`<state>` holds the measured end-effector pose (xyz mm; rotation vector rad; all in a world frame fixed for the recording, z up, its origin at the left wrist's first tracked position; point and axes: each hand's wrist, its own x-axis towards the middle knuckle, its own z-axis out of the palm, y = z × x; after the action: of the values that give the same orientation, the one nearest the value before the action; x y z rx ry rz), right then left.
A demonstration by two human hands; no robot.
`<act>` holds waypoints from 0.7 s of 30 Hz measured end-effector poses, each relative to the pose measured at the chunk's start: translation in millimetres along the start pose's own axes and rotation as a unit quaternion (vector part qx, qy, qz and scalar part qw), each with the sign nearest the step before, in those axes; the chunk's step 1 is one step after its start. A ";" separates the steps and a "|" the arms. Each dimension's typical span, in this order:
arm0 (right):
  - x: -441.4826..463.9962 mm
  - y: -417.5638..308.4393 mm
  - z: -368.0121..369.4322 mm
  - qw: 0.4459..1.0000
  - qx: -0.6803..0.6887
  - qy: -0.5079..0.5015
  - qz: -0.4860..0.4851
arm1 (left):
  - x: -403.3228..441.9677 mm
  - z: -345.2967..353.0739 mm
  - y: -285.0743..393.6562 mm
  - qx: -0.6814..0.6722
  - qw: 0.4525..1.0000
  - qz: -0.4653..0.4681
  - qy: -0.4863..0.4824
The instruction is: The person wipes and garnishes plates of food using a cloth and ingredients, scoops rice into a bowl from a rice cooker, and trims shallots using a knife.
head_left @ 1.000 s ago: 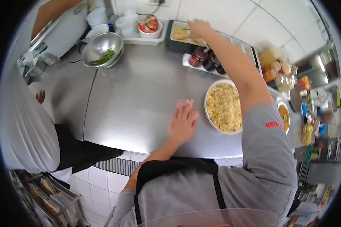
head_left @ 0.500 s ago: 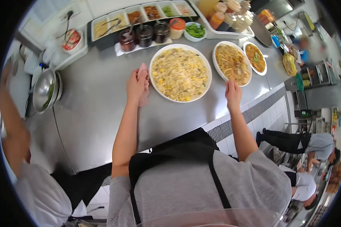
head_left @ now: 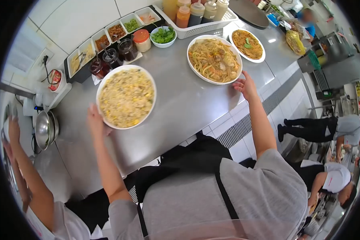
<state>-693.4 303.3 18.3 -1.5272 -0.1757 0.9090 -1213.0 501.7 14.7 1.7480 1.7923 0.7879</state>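
Observation:
My left hand [head_left: 95,122] is at the lower left rim of a white plate of fried rice with yellow bits [head_left: 126,98]. It is slightly blurred, with its fingers closed; a bit of pink cloth [head_left: 108,131] shows beside the palm. My right hand [head_left: 246,87] is at the lower right rim of a white plate of noodles [head_left: 215,60], its fingers apart and close to the rim. Whether they touch it is unclear. Beyond the noodles lies an oval white plate of orange-brown food with a green leaf [head_left: 248,45].
Condiment trays [head_left: 116,32], dark jars [head_left: 112,58], a red-lidded jar [head_left: 142,40] and a bowl of green leaves [head_left: 163,37] line the wall. Squeeze bottles [head_left: 198,13] fill a white basket [head_left: 208,26]. Metal bowls [head_left: 44,130] and a co-worker's arms [head_left: 38,186] are at left.
The rice plate has shifted left along the counter, away from the noodles, with my left hand beside it. My right hand's fingers have spread at the noodle plate. The view has turned right.

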 end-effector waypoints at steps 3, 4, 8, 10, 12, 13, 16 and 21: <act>29.2 -12.8 -4.9 0.991 -0.069 -0.111 0.030 | -45.3 -27.4 54.4 -0.285 0.948 -0.049 0.133; 33.5 -16.4 -6.0 0.989 -0.073 -0.125 0.031 | -60.6 -27.3 73.3 -0.337 0.936 -0.086 0.050; 45.1 -23.2 -10.3 0.975 -0.101 -0.200 0.006 | -105.4 73.6 146.8 -0.425 0.896 -0.123 -0.035; 53.2 -27.1 -6.3 0.968 -0.151 -0.202 -0.018 | -97.4 148.7 142.1 -0.458 0.865 -0.133 -0.156; 51.2 -34.7 0.8 0.967 -0.133 -0.217 -0.021 | -115.4 201.3 183.8 -0.460 0.877 -0.108 -0.087; 48.8 -37.9 1.9 0.962 -0.148 -0.227 -0.021 | -123.4 229.2 192.7 -0.500 0.861 -0.084 -0.038; 58.5 -35.8 0.5 0.944 -0.192 -0.270 -0.015 | -140.0 240.8 215.5 -0.366 0.929 -0.027 -0.043; 70.2 -70.7 18.1 0.844 -0.370 -0.385 -0.048 | -101.3 217.3 198.8 -0.350 0.934 -0.063 -0.035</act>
<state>-629.5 373.7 53.2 -1.7171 -1.3052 1.4326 -914.9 412.8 0.4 1.1592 1.3198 1.1187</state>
